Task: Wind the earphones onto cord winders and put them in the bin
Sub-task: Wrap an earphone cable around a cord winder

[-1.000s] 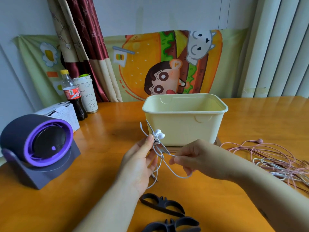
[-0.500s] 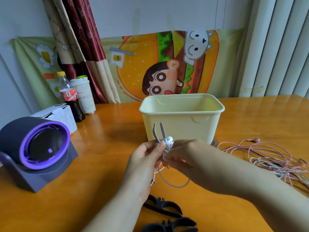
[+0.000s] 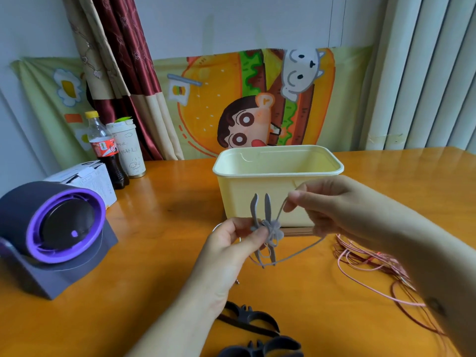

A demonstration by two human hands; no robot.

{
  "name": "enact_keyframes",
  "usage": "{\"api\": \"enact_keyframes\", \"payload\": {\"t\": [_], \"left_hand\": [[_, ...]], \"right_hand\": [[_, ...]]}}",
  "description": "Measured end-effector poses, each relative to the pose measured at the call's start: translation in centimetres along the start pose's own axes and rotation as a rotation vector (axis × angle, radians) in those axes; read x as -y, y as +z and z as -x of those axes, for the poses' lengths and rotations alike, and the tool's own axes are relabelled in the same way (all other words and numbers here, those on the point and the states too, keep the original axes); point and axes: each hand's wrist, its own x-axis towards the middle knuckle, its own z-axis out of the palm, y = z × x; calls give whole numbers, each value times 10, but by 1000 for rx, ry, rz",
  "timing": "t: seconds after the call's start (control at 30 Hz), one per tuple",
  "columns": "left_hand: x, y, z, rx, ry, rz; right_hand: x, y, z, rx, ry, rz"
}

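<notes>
Glossy wood table (image 3: 159, 292); smooth plastic bin (image 3: 244, 199); matt rubbery winder (image 3: 266, 210).

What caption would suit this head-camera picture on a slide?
Left hand holds a grey cord winder while the right hand pinches the earphone cord before a cream bin.

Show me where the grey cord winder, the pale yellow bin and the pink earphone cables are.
Grey plastic cord winder (image 3: 268, 211): head view, on its right upper prong.
Pale yellow plastic bin (image 3: 257, 174): head view, on its front rim.
Tangled pink earphone cables (image 3: 360, 256): head view, on the bundled strands.
</notes>
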Motion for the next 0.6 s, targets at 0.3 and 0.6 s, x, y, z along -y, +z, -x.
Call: {"api": "enact_keyframes", "payload": {"t": [0.3, 0.6], "left_hand": [[-3, -5, 0, 75, 26, -154], [-11, -3, 6, 275, -40, 33]], "right_hand": [[9, -1, 8, -280, -304, 880], [-21, -2, -10, -287, -378, 329]]}}
